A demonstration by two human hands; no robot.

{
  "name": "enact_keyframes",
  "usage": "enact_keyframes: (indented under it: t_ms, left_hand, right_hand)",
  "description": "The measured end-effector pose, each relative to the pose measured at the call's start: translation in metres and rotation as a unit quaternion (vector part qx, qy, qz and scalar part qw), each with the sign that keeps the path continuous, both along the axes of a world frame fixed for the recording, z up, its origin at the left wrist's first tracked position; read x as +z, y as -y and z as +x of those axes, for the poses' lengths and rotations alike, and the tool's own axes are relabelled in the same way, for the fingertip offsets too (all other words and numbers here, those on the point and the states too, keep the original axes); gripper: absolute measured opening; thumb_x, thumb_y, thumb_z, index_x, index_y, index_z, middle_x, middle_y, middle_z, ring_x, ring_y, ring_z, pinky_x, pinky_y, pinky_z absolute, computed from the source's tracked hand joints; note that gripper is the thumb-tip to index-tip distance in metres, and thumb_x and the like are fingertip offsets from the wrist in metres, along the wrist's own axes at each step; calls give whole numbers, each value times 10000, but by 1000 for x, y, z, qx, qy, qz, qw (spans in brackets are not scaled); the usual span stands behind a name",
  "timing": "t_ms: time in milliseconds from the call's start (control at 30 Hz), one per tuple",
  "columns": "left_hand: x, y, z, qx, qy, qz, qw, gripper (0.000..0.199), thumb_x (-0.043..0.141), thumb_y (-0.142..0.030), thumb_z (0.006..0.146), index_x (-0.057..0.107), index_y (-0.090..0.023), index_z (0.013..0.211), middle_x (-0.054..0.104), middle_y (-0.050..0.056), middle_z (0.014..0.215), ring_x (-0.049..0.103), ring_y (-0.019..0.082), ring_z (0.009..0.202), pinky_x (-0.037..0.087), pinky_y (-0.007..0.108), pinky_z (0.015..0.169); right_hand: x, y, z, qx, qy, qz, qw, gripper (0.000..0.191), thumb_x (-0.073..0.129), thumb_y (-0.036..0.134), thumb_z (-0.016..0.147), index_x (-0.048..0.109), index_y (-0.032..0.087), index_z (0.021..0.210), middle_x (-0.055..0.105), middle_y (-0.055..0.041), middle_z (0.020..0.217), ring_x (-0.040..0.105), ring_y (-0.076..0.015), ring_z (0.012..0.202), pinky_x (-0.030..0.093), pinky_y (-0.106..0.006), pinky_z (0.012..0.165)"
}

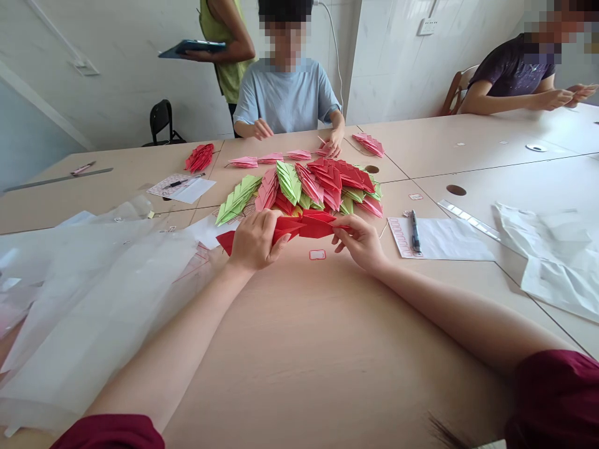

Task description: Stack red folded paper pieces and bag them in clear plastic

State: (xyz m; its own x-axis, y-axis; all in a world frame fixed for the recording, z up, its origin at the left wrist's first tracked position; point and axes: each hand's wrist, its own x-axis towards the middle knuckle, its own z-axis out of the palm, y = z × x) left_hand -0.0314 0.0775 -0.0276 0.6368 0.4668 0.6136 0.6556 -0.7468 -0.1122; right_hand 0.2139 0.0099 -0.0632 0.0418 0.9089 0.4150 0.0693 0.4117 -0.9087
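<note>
A folded red paper piece (pixel 313 226) is stretched between my two hands, just above the table. My left hand (pixel 256 240) is closed round its left part, and a red tip shows past the wrist side. At its right end, my right hand (pixel 358 240) pinches the paper between thumb and fingers. Directly behind lies a heap of pleated paper pieces: green ones (pixel 239 198), pink ones (pixel 266 189) and dark red ones (pixel 344 176). A small red-bordered label (pixel 317 254) lies on the table below the red piece.
Translucent plastic bags (pixel 93 293) cover the left side. To the right lie a pen (pixel 415 232) on an envelope (pixel 449 240), a ruler (pixel 468 219) and a white bag (pixel 552 249). Across the table sits a person in light blue (pixel 287 93), with pink folded pieces (pixel 271 158) in front.
</note>
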Motion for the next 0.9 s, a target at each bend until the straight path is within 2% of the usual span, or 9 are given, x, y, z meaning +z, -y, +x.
enact_keyframes:
  t_ms: [200, 333, 467, 600, 767, 833, 900]
  left_hand:
    - [-3, 2, 0, 14, -56, 67, 996, 569, 418, -622, 877, 531, -123, 1125, 636, 156, 968, 570, 316, 842, 387, 404, 690]
    - [-7, 5, 5, 2, -42, 33, 999, 702, 528, -683, 805, 466, -136, 1239, 633, 158, 1032, 587, 324, 910, 411, 406, 744]
    - [-10, 9, 11, -5, -25, 11, 1000, 789, 566, -683, 791, 387, -128, 1321, 618, 175, 1086, 591, 339, 974, 432, 429, 818]
    - [-10, 17, 19, 5, -28, 3, 1000, 780, 588, -639, 806, 369, -103, 1329, 621, 176, 1071, 606, 332, 945, 458, 429, 808]
    - [-9, 32, 31, -19, -38, -38, 998, 712, 565, -575, 856, 334, -112, 1346, 603, 178, 1141, 608, 316, 1018, 482, 407, 814]
    - [-7, 36, 34, -10, -48, -64, 997, 672, 552, -586, 859, 370, -127, 1316, 608, 161, 1108, 622, 308, 975, 490, 398, 768]
    - [-3, 37, 34, 4, -54, -81, 995, 627, 544, -597, 858, 415, -142, 1269, 612, 145, 1075, 628, 302, 945, 491, 391, 737]
  right_hand:
    - [-1, 0, 0, -1, 30, 33, 999, 166, 596, 346, 879, 659, 199, 925, 560, -30, 919, 622, -103, 629, 558, -281, 577]
    - [2, 2, -2, 10, 29, 7, 999, 203, 609, 375, 875, 641, 179, 920, 603, -31, 856, 626, -115, 626, 532, -284, 601]
    - [6, 5, -4, 31, -33, -54, 998, 307, 593, 466, 873, 604, 174, 966, 624, -3, 703, 650, -144, 632, 559, -308, 634]
    - [8, 6, -7, 37, -73, -81, 993, 350, 623, 504, 841, 588, 175, 957, 636, 1, 694, 661, -152, 620, 577, -322, 626]
    - [10, 11, -12, 80, -48, -80, 992, 331, 612, 479, 860, 606, 163, 959, 632, -10, 681, 648, -151, 611, 575, -339, 649]
    - [10, 14, -15, 100, -53, -81, 990, 342, 621, 458, 861, 579, 177, 1051, 630, -11, 738, 648, -151, 645, 567, -332, 657]
    - [9, 16, -16, 103, -73, -87, 988, 447, 648, 433, 848, 487, 223, 1207, 620, -10, 852, 630, -135, 656, 539, -296, 611]
